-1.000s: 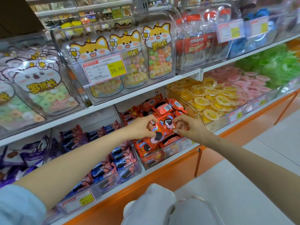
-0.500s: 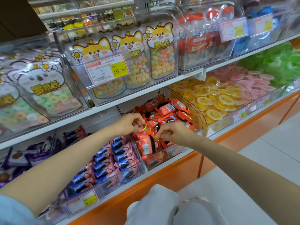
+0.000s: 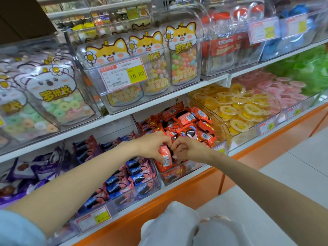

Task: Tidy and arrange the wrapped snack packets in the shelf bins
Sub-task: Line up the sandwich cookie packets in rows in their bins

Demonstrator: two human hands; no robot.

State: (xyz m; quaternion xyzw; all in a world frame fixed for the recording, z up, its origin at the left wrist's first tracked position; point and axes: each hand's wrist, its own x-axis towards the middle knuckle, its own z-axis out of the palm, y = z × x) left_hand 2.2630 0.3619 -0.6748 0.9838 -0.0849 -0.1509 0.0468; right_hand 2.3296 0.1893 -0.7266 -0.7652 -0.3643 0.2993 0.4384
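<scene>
**Most of the Red Bin Left to Sort**

One red-and-pink foil-wrapped snack packet [image 3: 166, 156] was in hand, held upright over the front of the clear plastic shelf bin [image 3: 179, 176] on the lower shelf. The left hand [image 3: 151, 146] had its fingers curled round the packet's near side. The right hand [image 3: 186, 150] pinched its other edge, with the two thumbs almost meeting above it. Behind them the loose heap of red wrapped packets [image 3: 188, 125] lay jumbled, fronts and barcodes facing every way, piled highest toward the back. The blue wrapped packets [image 3: 136, 172] in the bin just to the left stood in tidy files. By my reckoning the job was under halfway: the blue bin looked done, while the red one was barely begun.
</scene>
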